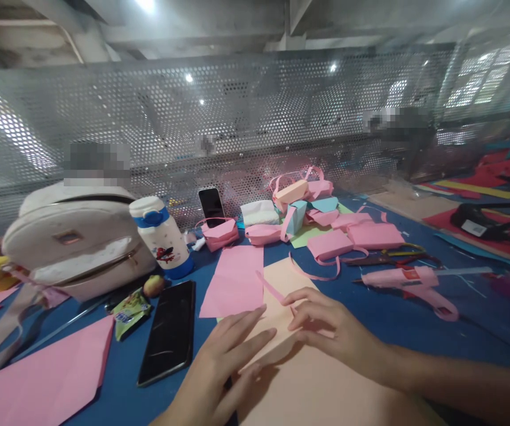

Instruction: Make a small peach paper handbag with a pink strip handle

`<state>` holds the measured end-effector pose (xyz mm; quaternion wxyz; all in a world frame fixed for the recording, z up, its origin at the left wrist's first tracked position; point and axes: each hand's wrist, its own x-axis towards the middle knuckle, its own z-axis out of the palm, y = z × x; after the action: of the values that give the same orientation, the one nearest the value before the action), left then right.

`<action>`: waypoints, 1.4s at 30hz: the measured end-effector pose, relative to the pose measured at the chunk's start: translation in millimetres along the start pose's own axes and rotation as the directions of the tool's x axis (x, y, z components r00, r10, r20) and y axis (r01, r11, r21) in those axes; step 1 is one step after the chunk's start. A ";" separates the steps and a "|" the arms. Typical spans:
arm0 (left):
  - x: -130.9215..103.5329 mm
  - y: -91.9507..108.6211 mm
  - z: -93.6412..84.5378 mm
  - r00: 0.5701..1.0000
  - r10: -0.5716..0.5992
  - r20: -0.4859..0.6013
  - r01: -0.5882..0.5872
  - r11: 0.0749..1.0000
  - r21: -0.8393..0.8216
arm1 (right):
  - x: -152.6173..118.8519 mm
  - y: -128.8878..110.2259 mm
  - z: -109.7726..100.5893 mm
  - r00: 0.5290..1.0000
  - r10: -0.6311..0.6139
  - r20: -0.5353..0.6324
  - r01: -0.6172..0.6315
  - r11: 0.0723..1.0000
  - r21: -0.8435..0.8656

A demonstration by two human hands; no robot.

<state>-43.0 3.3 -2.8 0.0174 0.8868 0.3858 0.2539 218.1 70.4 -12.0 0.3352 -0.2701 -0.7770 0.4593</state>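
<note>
A peach paper sheet (277, 378) lies in front of me, with a folded flap (281, 272) of the same colour at its far side. My left hand (232, 355) rests on its left part, fingers stretched out and apart, holding nothing. A narrow pink paper strip (270, 288) lies slanted across the peach paper. Its near end runs in under the fingertips of my right hand (330, 328), whose fingers are bent and closed on it. Just beyond my left hand is a flat pink paper sheet (235, 281).
Folded pink paper pouches (330, 242) lie at the back. On the right are a pink glue gun (410, 278) and scissors (383, 258). To the left are a phone (168, 334), a snack packet (131, 313), a bottle (161, 236) and a white backpack (77, 236). Perforated metal panels (246, 112) stand behind.
</note>
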 end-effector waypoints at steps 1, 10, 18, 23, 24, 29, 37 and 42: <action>-0.4 -1.0 -0.3 1.000 0.007 0.019 -0.007 1.000 0.008 | 0.3 -0.2 0.1 1.000 -0.003 -0.005 0.003 1.000 -0.004; -9.2 -9.7 9.6 0.995 -0.064 0.071 0.073 0.988 -0.134 | -0.5 -0.5 -1.4 0.998 -0.058 -0.016 0.058 0.998 -0.017; -0.4 -7.1 11.1 0.940 -0.323 0.111 0.328 0.763 -0.557 | 1.5 2.5 -2.9 0.999 -0.020 0.048 0.021 0.999 -0.027; 4.0 -9.3 7.3 0.901 -0.413 0.134 0.416 0.735 -0.535 | 6.1 6.5 -8.0 0.993 -0.017 0.120 0.045 0.971 -0.235; 4.8 -9.9 7.1 0.891 -0.439 0.119 0.427 0.717 -0.550 | 7.7 6.0 -9.9 0.994 -0.013 0.109 0.045 0.955 -0.295; 8.4 -11.3 7.1 0.875 -0.484 -0.017 0.366 0.684 -0.631 | 15.5 1.2 -23.4 0.996 0.066 0.059 -0.026 0.856 -0.516; 13.2 -6.1 -3.3 0.896 -0.424 -0.135 0.263 0.748 -0.609 | 20.1 -8.0 -31.8 0.985 0.130 0.112 -0.020 0.734 -0.678; 16.6 1.0 -9.9 0.876 -0.453 -0.167 0.258 0.732 -0.630 | 30.4 -15.6 -24.6 0.975 0.211 0.063 -0.097 0.670 -0.736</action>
<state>-37.4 12.4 13.2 0.2800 0.6935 0.4497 0.4882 216.1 98.9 18.9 0.1035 -0.4121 -0.8914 0.1574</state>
